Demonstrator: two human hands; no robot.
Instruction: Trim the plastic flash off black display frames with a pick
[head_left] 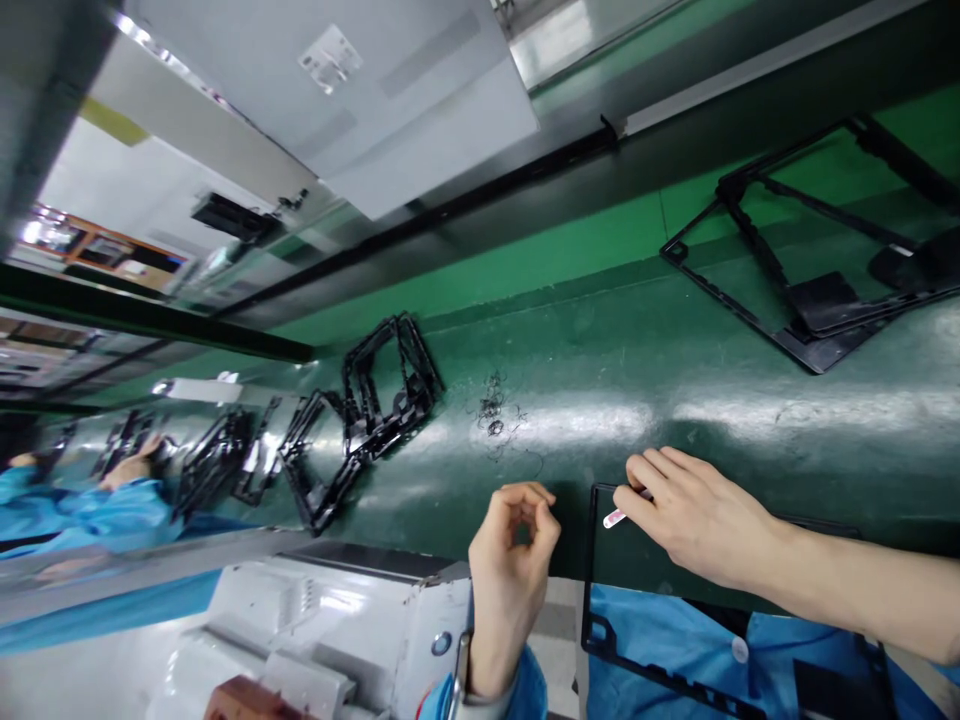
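Note:
My right hand (pixel 690 510) is closed around a slim tool with a white and pink end (pixel 614 518); the rest of it is hidden in the fingers. Beneath that hand, a thin black plastic frame (pixel 588 580) leans at the table's near edge against a blue garment. To its left, my left hand (pixel 514 560) curls into a ring, thumb and fingertips close together; whatever they pinch, if anything, is hidden. It appears apart from the black frame. Beyond my hands, a small heap of curly black shavings (pixel 493 415) lies on the green table (pixel 577 370).
Stacked black frames (pixel 817 325) lie at the right. More black frames (pixel 390 390) line the table to the left, where another person's hand (pixel 131 465) and blue sleeve show. A white machine (pixel 315 620) stands at the near left. A grey panel (pixel 360 90) hangs overhead.

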